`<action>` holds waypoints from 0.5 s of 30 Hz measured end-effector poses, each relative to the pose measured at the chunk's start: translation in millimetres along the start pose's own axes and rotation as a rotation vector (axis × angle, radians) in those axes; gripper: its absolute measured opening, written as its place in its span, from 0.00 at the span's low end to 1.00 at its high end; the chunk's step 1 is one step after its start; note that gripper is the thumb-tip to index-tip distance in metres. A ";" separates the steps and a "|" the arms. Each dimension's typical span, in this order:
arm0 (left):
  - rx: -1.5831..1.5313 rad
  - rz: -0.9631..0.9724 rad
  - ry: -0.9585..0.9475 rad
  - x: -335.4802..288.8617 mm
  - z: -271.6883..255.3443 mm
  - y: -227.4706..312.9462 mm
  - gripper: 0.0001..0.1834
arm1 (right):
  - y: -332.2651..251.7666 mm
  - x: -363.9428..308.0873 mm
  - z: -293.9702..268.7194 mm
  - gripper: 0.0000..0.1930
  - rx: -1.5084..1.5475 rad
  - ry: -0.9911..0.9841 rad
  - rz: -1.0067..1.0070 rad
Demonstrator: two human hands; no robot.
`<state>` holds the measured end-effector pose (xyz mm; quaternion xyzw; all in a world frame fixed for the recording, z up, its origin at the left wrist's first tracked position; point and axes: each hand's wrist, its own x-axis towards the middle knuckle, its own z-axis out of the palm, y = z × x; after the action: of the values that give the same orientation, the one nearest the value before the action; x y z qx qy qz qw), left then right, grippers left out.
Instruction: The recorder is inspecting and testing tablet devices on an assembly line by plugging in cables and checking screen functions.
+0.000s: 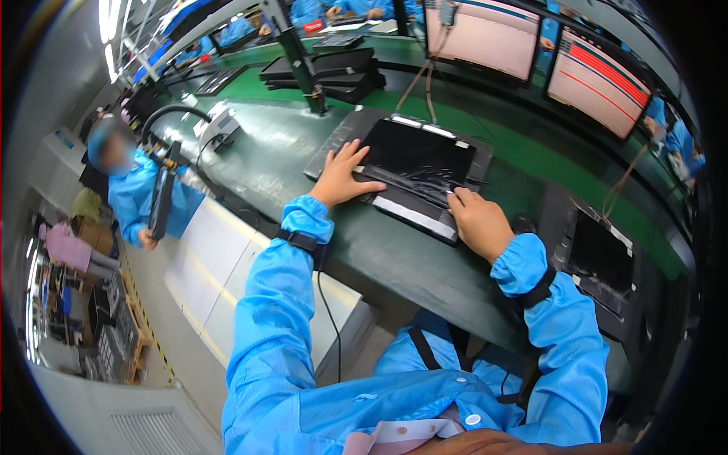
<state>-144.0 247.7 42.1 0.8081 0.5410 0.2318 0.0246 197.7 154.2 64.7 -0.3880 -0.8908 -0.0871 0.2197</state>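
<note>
A dark, glossy display panel lies in a black fixture on the green bench. Wrinkled clear film shines along its near edge, and a white strip runs across the black part nearest me. My left hand is open, fingers spread over the panel's left edge and thumb pointing right. At the near right corner my right hand is closed, thumb and fingertips pinched at the end of the film. Its fingertips partly hide what they grip. Both wrists wear black bands over blue sleeves.
To the right sits a second fixture with a dark panel. Two monitors stand beyond the bench. Black trays are stacked behind a post. At left, a person in blue holds a dark flat device.
</note>
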 end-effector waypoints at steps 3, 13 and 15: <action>-0.062 0.053 0.053 -1.8 -1.4 5.4 0.53 | 1.0 -0.2 1.6 0.14 0.042 0.047 0.011; -0.133 -0.064 0.055 -2.2 0.9 16.4 0.51 | -4.6 1.9 -6.4 0.12 0.080 0.086 0.063; -0.127 -0.077 0.053 -3.0 -0.7 17.9 0.51 | -4.0 5.3 -6.7 0.12 0.098 0.085 0.057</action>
<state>-129.8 237.5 46.8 0.7771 0.5563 0.2858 0.0706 193.7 152.7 73.2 -0.3979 -0.8726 -0.0536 0.2783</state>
